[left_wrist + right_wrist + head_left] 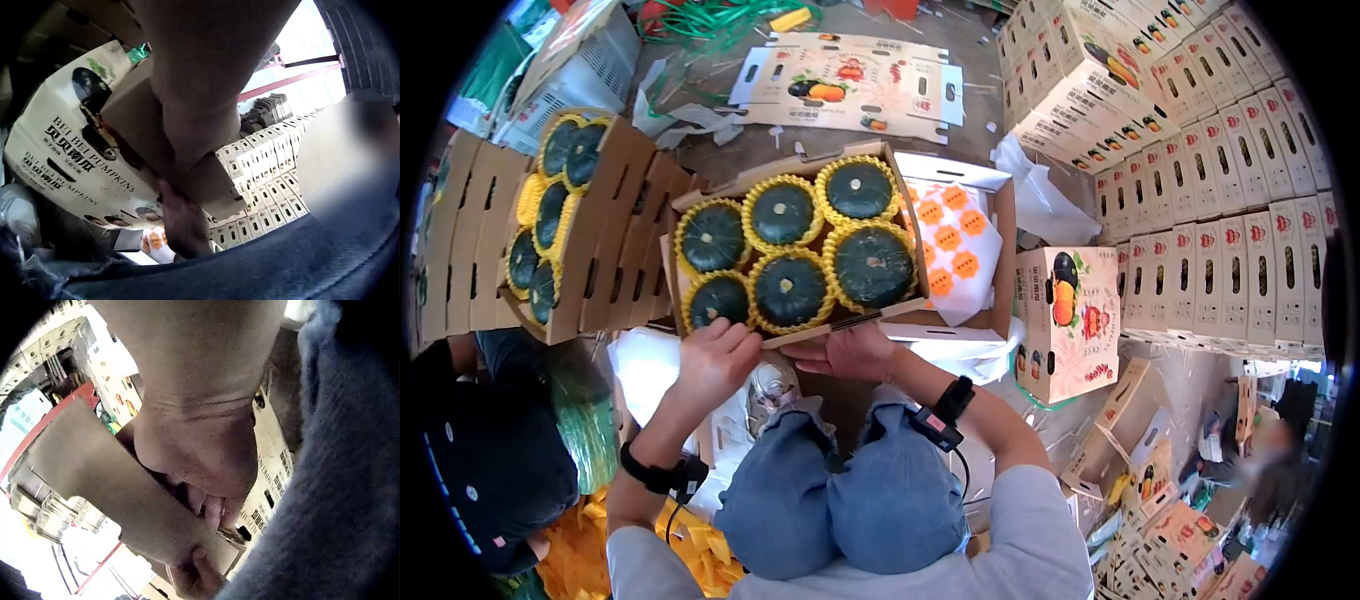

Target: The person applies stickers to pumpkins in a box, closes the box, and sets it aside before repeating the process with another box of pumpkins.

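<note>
A cardboard box [795,337] of pumpkins stands tilted in front of my knees. Inside, several dark green pumpkins [787,290] sit in yellow foam nets [835,268]. My left hand [718,355] grips the near edge toward its left corner, fingers over the rim. Further right along that side, my right hand [855,352] holds the box wall from below. In the right wrist view, the right hand's fingers [215,509] curl at the brown cardboard. The left wrist view shows the printed outer side [81,156], reading "BEI BEI PUMPKINS".
Behind this box lies another open box [1004,215] with orange-patterned white paper [948,240]. More boxed pumpkins [550,215] stand left. A flat printed carton [850,82] lies on the floor beyond. Carton stacks [1200,270] line the right. Another person [495,440] is at left.
</note>
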Demonstrator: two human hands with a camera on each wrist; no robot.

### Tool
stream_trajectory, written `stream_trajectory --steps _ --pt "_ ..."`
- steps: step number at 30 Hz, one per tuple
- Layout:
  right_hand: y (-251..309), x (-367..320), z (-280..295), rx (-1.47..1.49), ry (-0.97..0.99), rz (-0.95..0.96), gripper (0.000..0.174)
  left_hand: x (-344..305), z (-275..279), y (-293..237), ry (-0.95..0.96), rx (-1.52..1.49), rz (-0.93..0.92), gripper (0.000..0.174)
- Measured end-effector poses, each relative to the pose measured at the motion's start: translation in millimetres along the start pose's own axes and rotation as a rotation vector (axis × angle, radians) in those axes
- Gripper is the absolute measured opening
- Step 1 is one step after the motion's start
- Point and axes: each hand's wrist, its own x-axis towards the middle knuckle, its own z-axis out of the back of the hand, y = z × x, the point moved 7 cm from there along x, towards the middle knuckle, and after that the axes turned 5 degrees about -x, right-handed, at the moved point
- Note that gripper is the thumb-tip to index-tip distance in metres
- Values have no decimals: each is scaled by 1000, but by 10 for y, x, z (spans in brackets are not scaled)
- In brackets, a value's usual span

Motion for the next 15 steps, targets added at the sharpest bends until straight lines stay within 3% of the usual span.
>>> stream_trajectory --steps 4,6,7,8,9,10,11,12,13,15 --pt "-72 -574 36 -346 -109 -180 59 -136 -20 209 23 58 -28 15" --pt "247 -999 85 -761 -89 -384 55 -181 -92 288 42 55 -54 15" --pt "538 -1149 178 -887 -206 -398 49 -196 -122 312 51 60 -39 16" --pt "974 -1347 320 -1126 -398 -215 48 -203 -139 321 59 69 -26 17" --pt "1393 -1578 633 -1199 -846 -248 48 -192 -145 303 68 80 -17 19" --pt "1879 -1693 742 -1772 -1031 -38 50 -172 -129 285 62 41 1 20" --pt "2288 -1893 801 -2293 -1427 103 53 -142 -96 278 52 8 11 22" --pt "2628 -2096 1242 -2188 -1539 123 55 -112 -78 282 38 -19 18 23" --pt "2753 -2199 1433 -2036 -1611 125 56 -157 -96 315 67 -34 78 30" --pt "2837 -2318 1614 -1690 -1705 119 57 -64 41 222 -46 13 109 34"
